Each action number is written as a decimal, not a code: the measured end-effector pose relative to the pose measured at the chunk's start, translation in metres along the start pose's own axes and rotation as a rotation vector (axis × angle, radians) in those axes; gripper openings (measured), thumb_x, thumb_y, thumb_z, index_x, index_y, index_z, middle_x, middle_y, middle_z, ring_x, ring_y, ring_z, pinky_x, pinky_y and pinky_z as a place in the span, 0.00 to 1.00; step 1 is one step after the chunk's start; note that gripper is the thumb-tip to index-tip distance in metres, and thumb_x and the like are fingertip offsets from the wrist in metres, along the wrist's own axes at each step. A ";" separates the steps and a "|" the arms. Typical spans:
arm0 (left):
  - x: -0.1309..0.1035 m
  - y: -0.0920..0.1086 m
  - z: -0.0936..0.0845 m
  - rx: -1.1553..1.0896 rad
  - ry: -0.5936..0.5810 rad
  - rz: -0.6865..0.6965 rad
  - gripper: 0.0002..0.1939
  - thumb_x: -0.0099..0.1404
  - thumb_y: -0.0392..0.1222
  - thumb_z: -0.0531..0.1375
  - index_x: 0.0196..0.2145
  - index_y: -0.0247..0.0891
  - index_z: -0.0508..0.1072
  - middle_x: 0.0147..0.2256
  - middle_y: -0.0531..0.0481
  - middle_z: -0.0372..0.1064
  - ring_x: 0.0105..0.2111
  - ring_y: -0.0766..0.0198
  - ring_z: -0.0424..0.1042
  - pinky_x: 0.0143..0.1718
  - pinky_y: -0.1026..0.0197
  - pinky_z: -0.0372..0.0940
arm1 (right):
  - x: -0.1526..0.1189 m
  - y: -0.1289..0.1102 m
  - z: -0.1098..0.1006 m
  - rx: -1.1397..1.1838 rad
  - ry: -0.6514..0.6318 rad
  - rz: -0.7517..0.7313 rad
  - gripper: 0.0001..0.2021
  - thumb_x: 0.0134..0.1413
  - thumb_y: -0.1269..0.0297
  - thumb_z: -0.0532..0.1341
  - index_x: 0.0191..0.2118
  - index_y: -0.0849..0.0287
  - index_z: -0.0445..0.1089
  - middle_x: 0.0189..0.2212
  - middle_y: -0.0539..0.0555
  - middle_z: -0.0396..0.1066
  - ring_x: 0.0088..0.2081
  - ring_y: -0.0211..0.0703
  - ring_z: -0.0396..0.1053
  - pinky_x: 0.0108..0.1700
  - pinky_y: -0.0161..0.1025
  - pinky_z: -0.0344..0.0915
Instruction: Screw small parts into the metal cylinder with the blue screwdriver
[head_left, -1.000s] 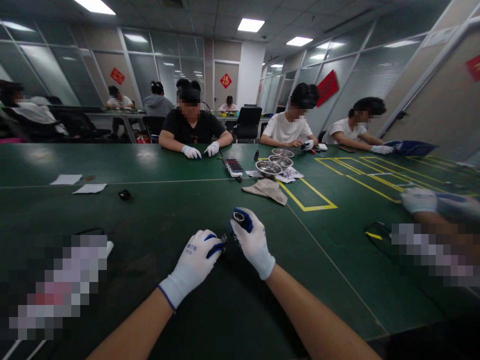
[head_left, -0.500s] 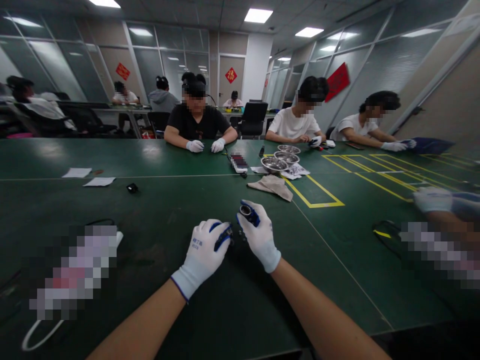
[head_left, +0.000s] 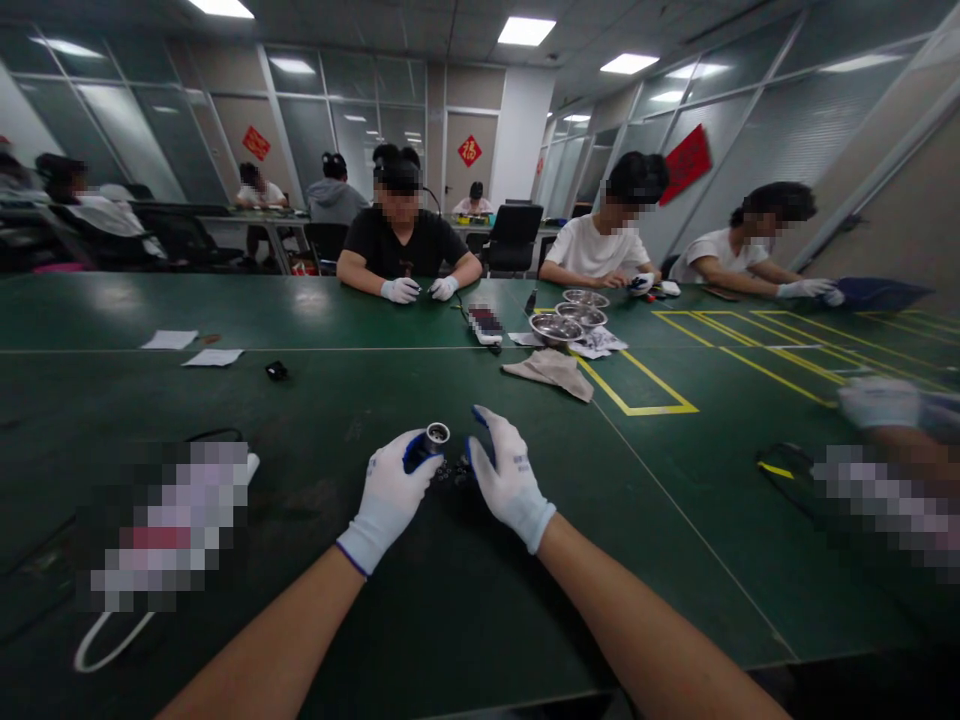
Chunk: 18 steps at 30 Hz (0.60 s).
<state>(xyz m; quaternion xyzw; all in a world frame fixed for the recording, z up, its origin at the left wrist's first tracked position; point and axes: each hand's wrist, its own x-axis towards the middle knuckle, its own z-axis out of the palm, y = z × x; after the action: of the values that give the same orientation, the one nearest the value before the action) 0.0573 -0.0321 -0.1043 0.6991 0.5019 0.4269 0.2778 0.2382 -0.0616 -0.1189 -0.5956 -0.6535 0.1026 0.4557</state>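
The left hand (head_left: 391,485) holds a cylinder (head_left: 437,436) between thumb and fingers, its pale rim facing up; the fingers hide part of its side; the right hand (head_left: 508,475) is open wide, thumb and fingers parted; small dark parts (head_left: 453,472) lie between the hands, close to the fingertips of both, and crowd the gap on the green counter (head_left: 315,580).

To the left sits a blurred strip (head_left: 176,525) with a white loop (head_left: 112,645); to the right is another strip (head_left: 881,495), a co-worker's glove (head_left: 879,403) just beyond it.

Farther out, a black plug (head_left: 277,371) lies left, near two papers (head_left: 169,340); ahead and right, a crumpled cloth (head_left: 551,372) sits beside yellow tape (head_left: 660,410); behind it, three steel bowls (head_left: 556,328) cluster by printed sheets (head_left: 600,343); a blurred device (head_left: 486,322) rests to their left; across the counter sit three people (head_left: 406,245), a blue bag (head_left: 881,293) at far right.
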 end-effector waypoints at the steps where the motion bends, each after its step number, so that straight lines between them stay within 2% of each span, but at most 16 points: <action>1: 0.000 -0.001 -0.002 0.004 0.006 -0.009 0.16 0.62 0.43 0.65 0.47 0.39 0.80 0.43 0.43 0.82 0.45 0.50 0.80 0.53 0.47 0.71 | -0.001 0.003 0.000 -0.136 -0.052 0.011 0.26 0.65 0.52 0.58 0.64 0.58 0.67 0.62 0.66 0.68 0.65 0.62 0.64 0.66 0.62 0.58; 4: 0.001 -0.002 -0.005 -0.009 0.011 -0.025 0.15 0.62 0.45 0.65 0.46 0.38 0.79 0.42 0.44 0.82 0.43 0.50 0.80 0.51 0.49 0.72 | -0.004 0.006 0.002 -0.416 -0.244 -0.001 0.28 0.60 0.49 0.64 0.63 0.56 0.70 0.65 0.68 0.64 0.67 0.68 0.59 0.66 0.66 0.54; 6: 0.001 -0.003 -0.005 -0.023 0.020 -0.036 0.16 0.61 0.45 0.65 0.45 0.38 0.79 0.41 0.44 0.81 0.43 0.51 0.80 0.50 0.49 0.72 | -0.004 0.007 0.003 -0.474 -0.292 -0.009 0.26 0.61 0.51 0.64 0.62 0.55 0.71 0.66 0.67 0.63 0.67 0.67 0.59 0.67 0.64 0.54; 10: 0.001 0.000 -0.005 -0.037 0.023 -0.063 0.16 0.60 0.46 0.65 0.44 0.38 0.79 0.40 0.45 0.81 0.42 0.51 0.80 0.50 0.48 0.72 | -0.001 0.016 -0.003 -0.447 -0.252 0.039 0.20 0.64 0.57 0.61 0.58 0.52 0.74 0.62 0.62 0.69 0.63 0.61 0.64 0.65 0.60 0.58; 14: 0.002 0.002 -0.005 -0.049 0.000 -0.090 0.16 0.60 0.45 0.65 0.45 0.37 0.79 0.41 0.44 0.81 0.44 0.50 0.79 0.52 0.46 0.72 | 0.003 0.030 -0.007 -0.323 -0.168 0.039 0.20 0.69 0.59 0.55 0.60 0.54 0.73 0.60 0.60 0.73 0.61 0.55 0.68 0.64 0.54 0.62; 18: 0.003 0.002 -0.003 -0.041 0.005 -0.084 0.16 0.60 0.45 0.65 0.45 0.37 0.79 0.42 0.44 0.81 0.45 0.50 0.79 0.53 0.46 0.71 | 0.006 0.029 0.002 -0.362 -0.167 0.032 0.22 0.70 0.55 0.54 0.61 0.57 0.73 0.62 0.63 0.70 0.63 0.58 0.66 0.66 0.55 0.59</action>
<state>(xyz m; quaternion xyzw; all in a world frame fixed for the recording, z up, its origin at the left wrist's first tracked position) 0.0553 -0.0300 -0.1004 0.6705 0.5228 0.4265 0.3086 0.2573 -0.0478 -0.1369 -0.6677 -0.6871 0.0399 0.2838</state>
